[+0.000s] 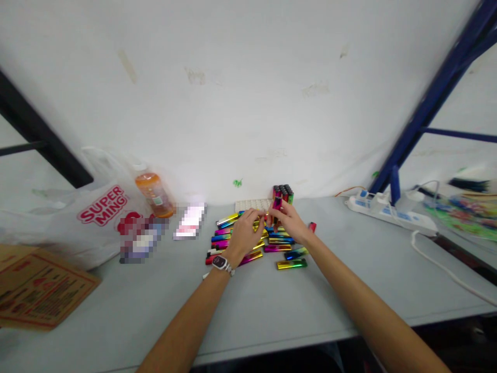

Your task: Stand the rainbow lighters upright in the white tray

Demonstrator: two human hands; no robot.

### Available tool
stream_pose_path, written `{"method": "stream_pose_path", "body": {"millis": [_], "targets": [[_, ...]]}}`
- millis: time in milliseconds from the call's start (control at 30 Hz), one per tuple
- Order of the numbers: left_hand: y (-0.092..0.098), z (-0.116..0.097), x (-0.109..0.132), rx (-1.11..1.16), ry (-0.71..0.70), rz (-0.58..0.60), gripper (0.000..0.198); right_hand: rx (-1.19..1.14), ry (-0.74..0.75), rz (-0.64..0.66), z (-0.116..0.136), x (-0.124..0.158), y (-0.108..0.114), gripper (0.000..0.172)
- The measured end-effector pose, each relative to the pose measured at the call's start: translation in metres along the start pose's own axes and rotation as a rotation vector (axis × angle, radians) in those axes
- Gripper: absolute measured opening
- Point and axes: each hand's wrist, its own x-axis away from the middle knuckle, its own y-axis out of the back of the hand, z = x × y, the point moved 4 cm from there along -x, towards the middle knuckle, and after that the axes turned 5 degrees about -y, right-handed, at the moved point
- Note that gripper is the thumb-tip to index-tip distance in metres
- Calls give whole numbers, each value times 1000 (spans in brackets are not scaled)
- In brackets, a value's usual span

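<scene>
Many shiny two-tone lighters (291, 264) lie in rows on the grey table, in pink, yellow, blue and green. My right hand (289, 220) is closed around an upright pink lighter (277, 203) with a dark top. Close beside it, my left hand (248, 230), with a watch on the wrist, is over the lying lighters. Its fingers are bent and pinched near the right fingertips; what they hold, if anything, is hidden. Behind both hands is a pale tray with a grid of holes (252, 205). An upright block of lighters (289, 194) stands at its right end.
On the left are a cardboard box (46, 290), a white plastic bag (97, 228), an orange bottle (155, 194) and a blurred-out bright phone-like object (190, 221). A white power strip (392, 215) with cables lies right. The wall (248, 103) rises behind the table.
</scene>
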Motion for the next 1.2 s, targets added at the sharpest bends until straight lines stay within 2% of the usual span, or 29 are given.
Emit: {"method": "stream_pose_path", "body": {"millis": [100, 167, 267, 367, 567, 800, 1200], "targets": [[1, 2, 3, 36, 17, -20, 14, -270, -35, -49, -6, 8, -18, 27], [2, 0, 5, 67, 25, -40, 14, -319, -42, -93, -12, 13, -23, 34], [4, -6, 6, 114, 19, -62, 14, -192, -12, -221, -22, 20, -21, 49], [2, -14, 7, 146, -11, -57, 13, -23, 54, -330, -27, 26, -14, 56], [-4, -22, 9, 187, -33, -31, 11, 113, 145, -364, -25, 32, -13, 50], [-5, -24, 9, 210, -15, -29, 11, 162, 78, -459, -29, 30, -12, 41], [-2, -23, 10, 172, -17, -25, 11, 174, 110, -444, -43, 25, -15, 38]]}}
